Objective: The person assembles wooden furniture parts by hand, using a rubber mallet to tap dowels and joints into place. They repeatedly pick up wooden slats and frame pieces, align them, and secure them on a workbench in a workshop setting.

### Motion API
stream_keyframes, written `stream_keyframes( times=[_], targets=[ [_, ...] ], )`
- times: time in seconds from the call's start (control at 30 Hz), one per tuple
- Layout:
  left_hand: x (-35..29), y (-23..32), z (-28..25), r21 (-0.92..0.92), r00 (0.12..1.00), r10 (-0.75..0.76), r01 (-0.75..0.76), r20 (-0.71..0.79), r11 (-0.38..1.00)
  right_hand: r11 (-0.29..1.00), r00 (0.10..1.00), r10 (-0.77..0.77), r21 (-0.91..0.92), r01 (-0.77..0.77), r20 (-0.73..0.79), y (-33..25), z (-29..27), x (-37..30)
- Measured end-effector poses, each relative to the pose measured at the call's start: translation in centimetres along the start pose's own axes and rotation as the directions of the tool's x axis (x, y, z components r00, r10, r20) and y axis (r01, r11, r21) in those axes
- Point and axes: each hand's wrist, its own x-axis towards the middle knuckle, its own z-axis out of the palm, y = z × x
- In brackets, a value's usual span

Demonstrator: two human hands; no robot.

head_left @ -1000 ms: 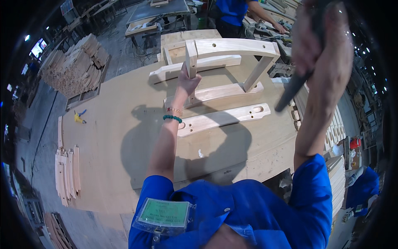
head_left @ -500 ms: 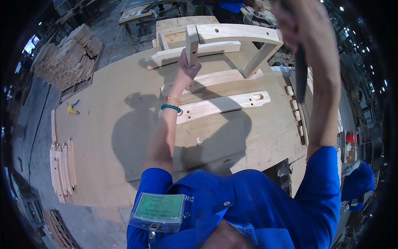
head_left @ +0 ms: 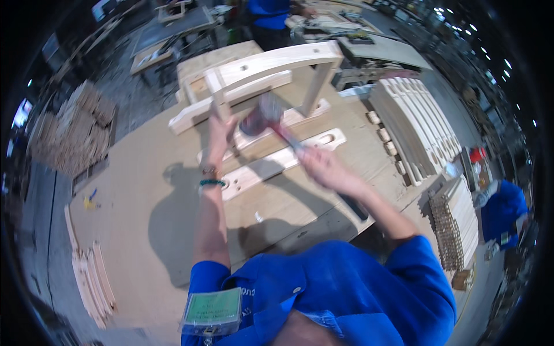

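Note:
My right hand (head_left: 324,168) is closed round a mallet (head_left: 288,137), whose blurred dark-red head hangs in front of the wooden frame and whose dark handle end sticks out below my fist. Fingers wrapped, my left hand (head_left: 221,134) grips the near-left post (head_left: 216,89) of that frame. A pale curved rail (head_left: 277,60) joins this post to another post (head_left: 317,86) at the right. Beneath and behind the frame lie more curved rails. Nearest me, a slotted rail (head_left: 268,167) with round holes rests flat on the table. Whether the mallet touches the wood I cannot tell.
A large brown tabletop (head_left: 144,190) carries the parts. Stacked slotted rails (head_left: 418,124) stand at its right, thin slats (head_left: 95,282) at its left edge. A yellow-and-blue tool (head_left: 90,200) lies far left. Piled wood (head_left: 72,130) stands beyond; a co-worker in blue (head_left: 270,14) is behind.
My right hand has swung the mallet from high at the right down toward the frame's middle. My left hand keeps its grip on the post. The whole view has shifted and tilted.

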Motion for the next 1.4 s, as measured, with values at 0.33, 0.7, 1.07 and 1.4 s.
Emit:
stream_keyframes(
  times=[0.33,0.7,1.07,1.4],
  targets=[
    [-0.3,-2.2,3.0,-0.001,0.942,0.304,-0.308,-0.142,0.952,0.923,0.827,-0.202,-0.383,-0.018,-0.525,1.8,-8.0,-4.9],
    [-0.7,-3.3,3.6,0.046,0.978,0.194,-0.190,-0.081,0.981,0.928,0.751,-0.371,-0.250,0.276,-0.546,1.7,-12.7,3.6],
    [2.5,-0.8,5.1,0.707,0.685,0.675,-0.332,-0.274,0.624,0.889,0.862,0.425,0.307,-0.340,-0.278,17.8,1.1,-8.7],
    [7.0,-5.0,7.0,0.827,0.813,-0.232,-0.446,0.534,0.343,0.850,0.851,0.462,0.398,-0.345,-0.250,19.2,2.1,-8.7]
  ],
)
